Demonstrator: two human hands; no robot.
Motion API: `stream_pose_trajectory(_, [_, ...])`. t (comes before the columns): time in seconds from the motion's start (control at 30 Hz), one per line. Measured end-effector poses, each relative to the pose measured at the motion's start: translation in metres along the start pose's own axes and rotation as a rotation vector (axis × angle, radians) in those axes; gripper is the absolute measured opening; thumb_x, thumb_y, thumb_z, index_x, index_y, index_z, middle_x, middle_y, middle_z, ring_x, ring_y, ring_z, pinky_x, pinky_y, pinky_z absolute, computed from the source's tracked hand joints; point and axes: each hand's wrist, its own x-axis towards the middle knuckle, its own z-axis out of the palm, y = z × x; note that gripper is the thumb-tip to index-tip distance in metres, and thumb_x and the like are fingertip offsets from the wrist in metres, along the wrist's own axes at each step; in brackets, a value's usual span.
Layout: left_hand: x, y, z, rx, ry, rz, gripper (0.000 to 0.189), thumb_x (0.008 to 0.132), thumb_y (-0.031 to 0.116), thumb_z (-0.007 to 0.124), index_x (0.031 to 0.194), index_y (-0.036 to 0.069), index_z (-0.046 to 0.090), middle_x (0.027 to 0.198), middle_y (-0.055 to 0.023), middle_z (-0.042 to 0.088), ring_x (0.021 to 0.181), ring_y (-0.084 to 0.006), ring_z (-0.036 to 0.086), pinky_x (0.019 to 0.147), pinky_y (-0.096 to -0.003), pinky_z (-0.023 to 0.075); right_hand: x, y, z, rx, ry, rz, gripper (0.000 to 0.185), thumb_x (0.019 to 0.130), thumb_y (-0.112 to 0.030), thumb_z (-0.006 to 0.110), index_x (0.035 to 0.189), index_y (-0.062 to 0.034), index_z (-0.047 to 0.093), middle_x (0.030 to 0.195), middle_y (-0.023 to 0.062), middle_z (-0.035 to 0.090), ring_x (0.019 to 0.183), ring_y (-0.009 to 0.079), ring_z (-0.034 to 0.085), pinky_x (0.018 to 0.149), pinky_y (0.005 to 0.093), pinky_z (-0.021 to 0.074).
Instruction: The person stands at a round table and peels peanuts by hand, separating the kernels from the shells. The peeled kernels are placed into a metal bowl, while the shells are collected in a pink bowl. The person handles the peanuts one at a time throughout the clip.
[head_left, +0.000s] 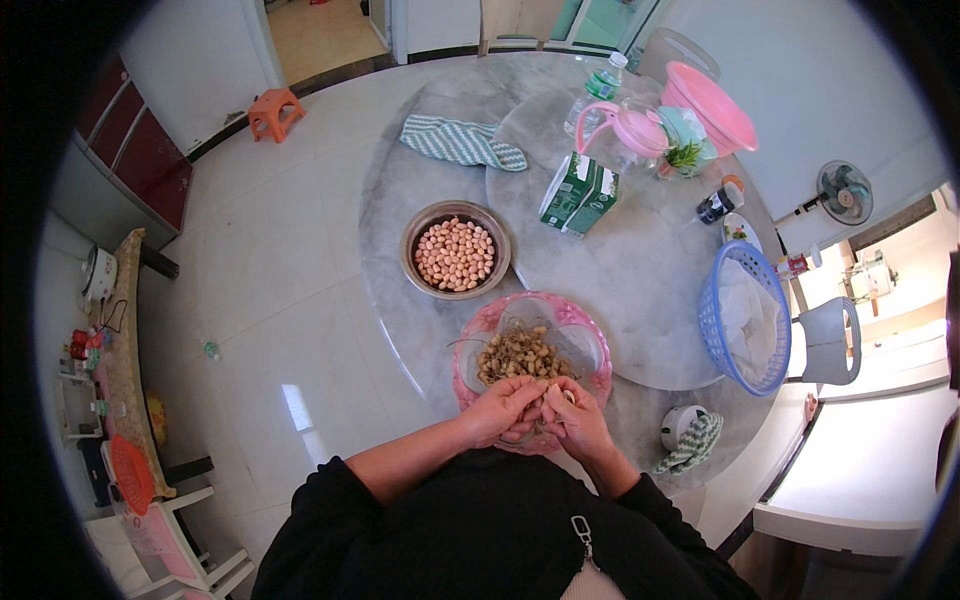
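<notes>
My left hand (506, 403) and my right hand (576, 420) meet over the near part of a pink-rimmed plastic basin (589, 330). Their fingertips pinch together on a small peanut pod (546, 388), mostly hidden by the fingers. Under and beyond the hands, the basin holds a heap of unshelled peanuts (525, 354) with thin dry stems. To the far left of the basin stands a round metal bowl (409, 259), well filled with shelled pinkish peanut kernels (455, 255). The near wall of the basin is partly covered by my hands.
The round marble table (450, 184) carries a striped cloth (461, 142), a green-and-white carton (579, 195), a water bottle (598, 90) and a pink-lidded jug (637, 131). To the right are a blue basket (709, 315) and a white device (679, 426) beside another striped cloth (694, 444).
</notes>
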Motion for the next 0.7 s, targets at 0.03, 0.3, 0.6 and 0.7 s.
stream_pose_trajectory(0.03, [0.0003,-0.0014,-0.0015,0.009,-0.009,0.022,0.023,0.09,0.027,0.041,0.077,0.008,0.044,0.058,0.0028,0.035,0.042,-0.0057,0.028,0.036,-0.0197,0.0171,0.0,-0.0006,-0.0016,-0.001,-0.019,0.014,0.015,0.088,-0.018,0.048,0.091,-0.0036,0.049,0.061,0.0,0.045,0.045,0.0054,0.034,0.04,0.0176,0.0262])
stream_pose_trajectory(0.3, [0.0027,-0.0054,-0.0018,0.1,-0.028,0.144,0.014,0.09,0.019,0.042,0.081,0.009,0.042,0.061,0.0022,0.038,0.045,-0.0052,0.03,0.039,-0.019,0.0212,0.0027,0.0014,-0.0025,0.194,0.02,0.056,0.017,0.09,-0.02,0.045,0.095,-0.0046,0.051,0.058,-0.0006,0.043,0.042,0.0052,0.032,0.038,0.0179,0.0254])
stream_pose_trajectory(0.6, [0.007,-0.0055,-0.0039,0.127,-0.008,0.127,0.003,0.085,0.009,0.047,0.085,0.007,0.044,0.061,0.003,0.041,0.047,-0.0035,0.033,0.04,-0.0179,0.0239,0.0036,-0.0003,-0.0023,-0.077,0.089,-0.06,0.017,0.087,-0.019,0.05,0.091,-0.0025,0.056,0.06,-0.0028,0.049,0.043,0.0035,0.034,0.04,0.017,0.0276])
stream_pose_trajectory(0.7, [0.0057,-0.0047,-0.0064,0.139,-0.004,0.065,0.007,0.083,0.007,0.05,0.088,0.006,0.046,0.063,0.003,0.044,0.047,-0.0025,0.035,0.04,-0.017,0.0245,0.0036,-0.0005,-0.0008,-0.244,0.115,-0.087,0.016,0.084,-0.016,0.055,0.088,-0.0014,0.058,0.062,-0.0027,0.052,0.047,0.0023,0.038,0.042,0.0161,0.0302])
